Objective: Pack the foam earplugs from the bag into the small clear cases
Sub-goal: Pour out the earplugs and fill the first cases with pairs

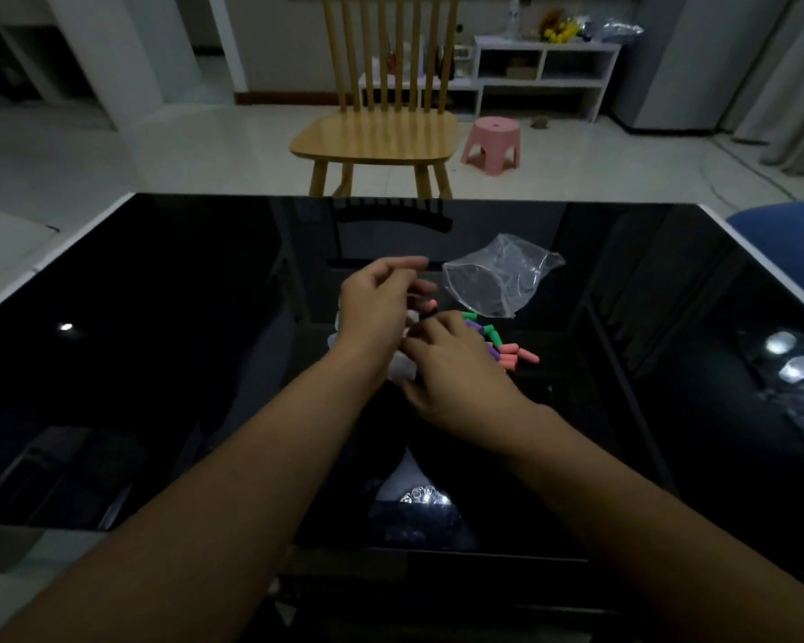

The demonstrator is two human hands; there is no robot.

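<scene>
Packing barely begun, by my reading.
I saw the bag [497, 280] emptied on the black glass table [159, 364], loose earplugs [507, 352] beside it; left hand [377, 313] possibly pinched one, right hand [456, 368] lay relaxed over pale cases [402, 368]. Dim room, wooden chair [381, 109] beyond.
</scene>
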